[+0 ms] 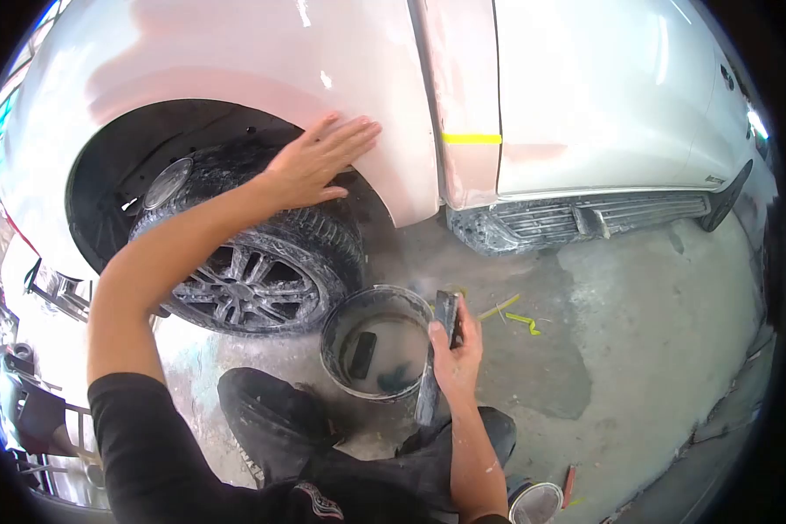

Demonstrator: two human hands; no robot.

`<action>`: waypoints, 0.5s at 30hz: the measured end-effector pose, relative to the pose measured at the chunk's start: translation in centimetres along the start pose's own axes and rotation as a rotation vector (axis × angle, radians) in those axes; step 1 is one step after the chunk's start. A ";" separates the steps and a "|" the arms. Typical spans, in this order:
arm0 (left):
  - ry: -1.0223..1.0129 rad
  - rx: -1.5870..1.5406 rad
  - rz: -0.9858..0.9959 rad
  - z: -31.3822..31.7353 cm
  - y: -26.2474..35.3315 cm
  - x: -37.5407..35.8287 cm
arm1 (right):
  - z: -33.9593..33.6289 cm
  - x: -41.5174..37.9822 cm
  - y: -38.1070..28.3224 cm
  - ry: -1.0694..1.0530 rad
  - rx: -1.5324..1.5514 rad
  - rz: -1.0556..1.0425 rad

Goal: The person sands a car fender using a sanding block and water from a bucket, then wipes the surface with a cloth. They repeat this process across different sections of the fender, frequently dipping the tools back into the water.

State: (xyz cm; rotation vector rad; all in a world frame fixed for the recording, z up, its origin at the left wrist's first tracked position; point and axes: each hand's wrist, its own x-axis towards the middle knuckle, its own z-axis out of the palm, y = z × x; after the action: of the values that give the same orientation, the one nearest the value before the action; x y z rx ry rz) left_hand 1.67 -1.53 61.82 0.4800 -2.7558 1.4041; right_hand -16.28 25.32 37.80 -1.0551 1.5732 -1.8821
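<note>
My left hand (319,162) lies flat, fingers spread, on the pink-primed fender (358,79) of a white car, just above the wheel arch. Below it is the dusty front wheel (253,279). My right hand (456,349) is closed around a dark sanding block (449,313), held upright over the rim of a grey bucket (332,336). The bucket holds murky water with a dark piece lying in it.
A yellow tape strip (471,138) marks the door edge. The side step (585,218) runs to the right. Yellow tape scraps (520,319) lie on the concrete floor. A small tin (534,504) stands by my knee (275,410).
</note>
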 end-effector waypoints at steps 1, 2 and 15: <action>-0.026 -0.024 0.011 -0.6 -1.1 -1.2 | 0.4 0.3 -0.1 0.003 -0.072 -0.079; -0.050 -0.050 0.025 -1.1 -2.4 -2.1 | 1.1 0.9 -0.3 -0.005 -0.113 -0.127; 0.106 0.121 -0.169 -9.3 -17.8 -2.9 | 15.6 20.1 -2.9 0.289 -0.258 -0.817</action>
State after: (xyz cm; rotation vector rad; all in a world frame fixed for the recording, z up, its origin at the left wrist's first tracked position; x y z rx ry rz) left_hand 8.10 -3.15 80.97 0.6079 -2.4936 1.5129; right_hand -15.50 1.27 46.52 -1.8110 1.7268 -2.4773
